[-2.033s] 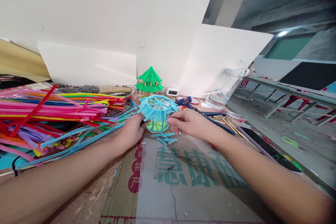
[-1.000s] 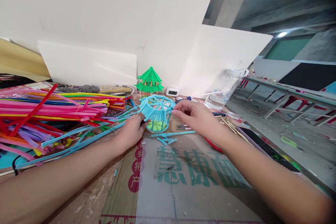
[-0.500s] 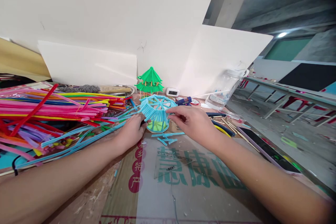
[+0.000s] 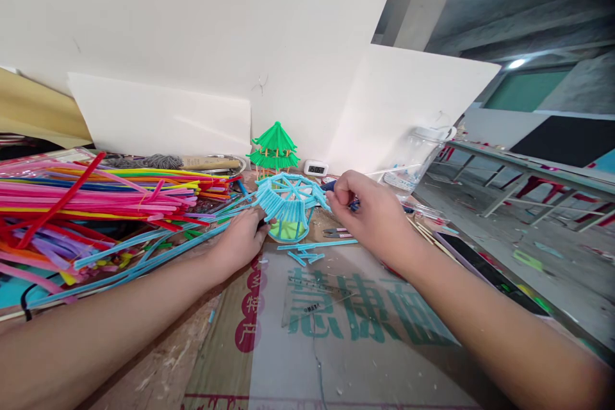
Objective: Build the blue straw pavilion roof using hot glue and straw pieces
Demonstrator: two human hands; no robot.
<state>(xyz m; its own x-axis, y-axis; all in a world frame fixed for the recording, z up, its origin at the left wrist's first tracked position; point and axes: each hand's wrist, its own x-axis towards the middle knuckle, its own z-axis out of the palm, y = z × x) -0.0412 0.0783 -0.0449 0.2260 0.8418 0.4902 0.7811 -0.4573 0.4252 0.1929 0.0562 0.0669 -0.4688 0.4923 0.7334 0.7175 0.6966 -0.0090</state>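
A light-blue pipe-cleaner roof model (image 4: 284, 206), openwork on top and with ribbed sides, stands on the work sheet with yellow-green material inside its lower part. My left hand (image 4: 241, 234) is closed at its left edge, thumb and fingers against it. To the right of the model, my right hand (image 4: 368, 214) has its fingers curled round a dark-blue tool that looks like a hot glue gun (image 4: 329, 186); the hand covers most of it. Cut blue pipe-cleaner pieces (image 4: 307, 256) and pliers (image 4: 337, 232) lie in front.
Bundles of coloured pipe cleaners (image 4: 96, 198) fill the left side. Behind the model stand a green pagoda (image 4: 275, 146) and a small digital clock (image 4: 316, 168). A clear plastic jug (image 4: 413, 157), wooden sticks (image 4: 425, 234) and a phone (image 4: 490, 272) are at the right. White boards (image 4: 192, 32) rise behind.
My right hand has left the model's right edge, moved right and closed round the dark-blue tool. The pliers now show beneath it. My left hand stays at the model.
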